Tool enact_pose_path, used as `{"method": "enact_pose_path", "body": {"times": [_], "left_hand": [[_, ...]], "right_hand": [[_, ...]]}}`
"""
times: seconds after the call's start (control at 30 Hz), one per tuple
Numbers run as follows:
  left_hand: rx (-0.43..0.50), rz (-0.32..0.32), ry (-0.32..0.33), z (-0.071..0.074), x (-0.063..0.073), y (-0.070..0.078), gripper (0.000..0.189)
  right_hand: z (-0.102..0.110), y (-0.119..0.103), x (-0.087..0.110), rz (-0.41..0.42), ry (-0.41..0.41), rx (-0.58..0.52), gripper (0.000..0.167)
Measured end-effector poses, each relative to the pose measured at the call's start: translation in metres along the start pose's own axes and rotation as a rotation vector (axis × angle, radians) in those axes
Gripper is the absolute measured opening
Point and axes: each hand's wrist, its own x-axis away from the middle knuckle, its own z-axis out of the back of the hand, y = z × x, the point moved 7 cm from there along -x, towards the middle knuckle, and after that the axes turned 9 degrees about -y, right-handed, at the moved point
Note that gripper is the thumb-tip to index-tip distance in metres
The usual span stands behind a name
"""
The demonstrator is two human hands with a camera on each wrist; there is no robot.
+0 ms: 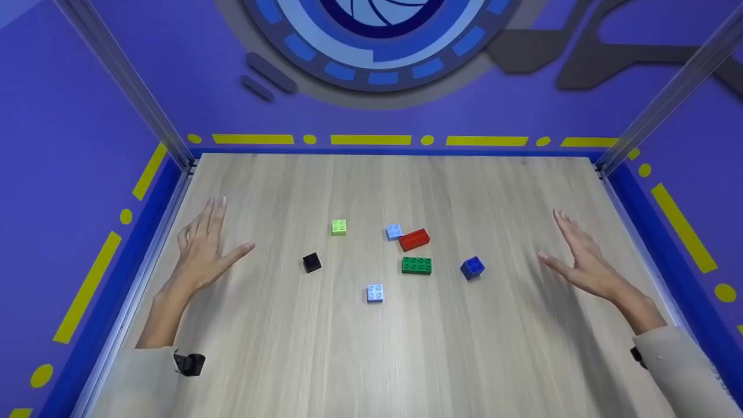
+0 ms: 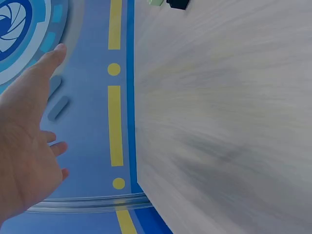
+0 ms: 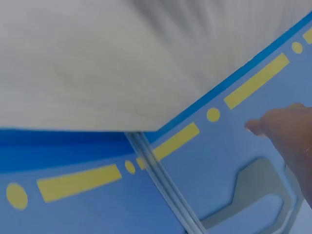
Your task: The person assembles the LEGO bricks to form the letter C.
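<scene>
My left hand [image 1: 203,252] is held over the left side of the table, fingers straight and thumb spread, with nothing in it. The black brick [image 1: 312,262] is the nearest block to it. On the right side my right hand [image 1: 583,264] is also extended and holds nothing; nearest to it stands a dark blue brick [image 1: 473,267]. Between the hands lie a lime green brick [image 1: 339,227], a light blue brick [image 1: 393,232] touching or nearly touching a red brick [image 1: 414,240], a dark green brick [image 1: 417,265] and a second light blue brick [image 1: 375,293].
The wooden table [image 1: 278,348] is bounded by a purple-blue back wall [image 1: 174,104] and side walls with yellow markings. Metal posts [image 1: 133,87] stand at the back corners. Each sleeve has a dark device [image 1: 190,364] at the wrist.
</scene>
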Motion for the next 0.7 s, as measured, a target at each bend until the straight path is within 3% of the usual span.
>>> {"method": "enact_pose_path", "body": {"times": [0.13,0.33,0.53,0.7], "left_hand": [[0.056,-0.020,0.036,0.000,0.005,0.004,0.099],[0.062,-0.084,0.066,-0.008,0.004,0.017,0.096],[0.133,-0.116,0.016,-0.032,-0.001,0.032,0.094],[0.210,-0.164,-0.024,-0.061,-0.008,0.054,0.083]], "right_hand": [[-0.010,-0.007,-0.008,0.015,-0.009,-0.129,0.090],[-0.024,-0.027,-0.018,0.082,0.024,-0.163,0.078],[-0.041,-0.051,-0.022,0.215,0.050,-0.213,0.065],[-0.065,-0.071,-0.027,0.258,0.001,-0.203,0.054]]}}
